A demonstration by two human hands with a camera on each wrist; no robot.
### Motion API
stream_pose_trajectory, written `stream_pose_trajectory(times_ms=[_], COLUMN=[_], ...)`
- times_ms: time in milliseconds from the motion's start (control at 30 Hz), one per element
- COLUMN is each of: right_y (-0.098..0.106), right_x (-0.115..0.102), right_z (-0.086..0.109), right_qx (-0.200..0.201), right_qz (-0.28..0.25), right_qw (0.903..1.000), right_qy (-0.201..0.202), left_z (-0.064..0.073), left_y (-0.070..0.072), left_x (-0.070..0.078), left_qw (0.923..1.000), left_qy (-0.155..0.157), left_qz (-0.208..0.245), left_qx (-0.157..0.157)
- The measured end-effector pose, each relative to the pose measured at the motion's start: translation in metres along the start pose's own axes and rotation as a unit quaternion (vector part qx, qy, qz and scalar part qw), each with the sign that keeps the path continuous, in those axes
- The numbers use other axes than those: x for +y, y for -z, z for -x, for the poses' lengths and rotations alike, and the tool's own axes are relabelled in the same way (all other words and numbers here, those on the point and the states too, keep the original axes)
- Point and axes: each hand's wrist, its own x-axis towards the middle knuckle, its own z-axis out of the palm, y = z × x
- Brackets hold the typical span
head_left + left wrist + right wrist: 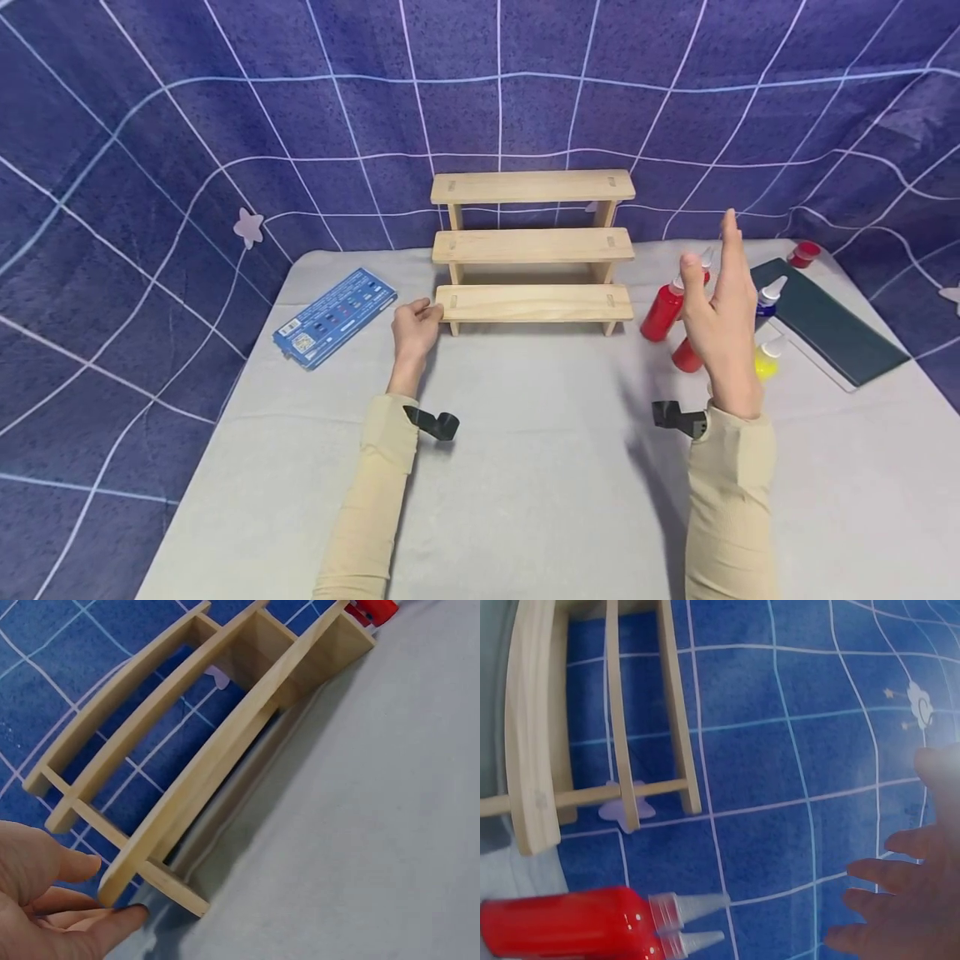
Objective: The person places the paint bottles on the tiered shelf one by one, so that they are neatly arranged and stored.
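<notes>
A three-tier wooden step shelf (532,303) stands at the back of the table against the blue curtain. My left hand (416,329) is at the left end of its lowest step. In the left wrist view, the thumb and fingertips of that hand (60,907) lie beside the board's end, and a firm grip is not visible. My right hand (723,325) is raised with fingers extended, holding nothing. Behind and below it are red squeeze bottles (663,312), partly hidden by the hand. The right wrist view shows one red bottle (570,922) near the shelf.
A blue printed box (335,318) lies left of the shelf. To the right are a dark green flat board (840,321), a yellow bottle (766,360), a blue bottle (768,298) and a small red jar (804,253). A pale cloth (525,467) covers the table.
</notes>
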Motion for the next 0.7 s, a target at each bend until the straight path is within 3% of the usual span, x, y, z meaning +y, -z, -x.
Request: stream_pose_trajectory(times_ms=[367, 700], right_y=[0.019, 0.037], right_x=[0.008, 0.019], right_z=[0.007, 0.012], right_qx=[0.038, 0.073], right_qz=[-0.008, 0.012], right_qw=[0.9988, 0.9962], right_qy=[-0.029, -0.045], left_z=[-0.006, -0.007], left_y=[-0.007, -0.009], left_x=[-0.009, -0.009], left_qw=[0.9959, 0.9944], left_qy=[0.012, 0.025], left_qz=[0.087, 0.098], left_qx=[0.022, 0.030])
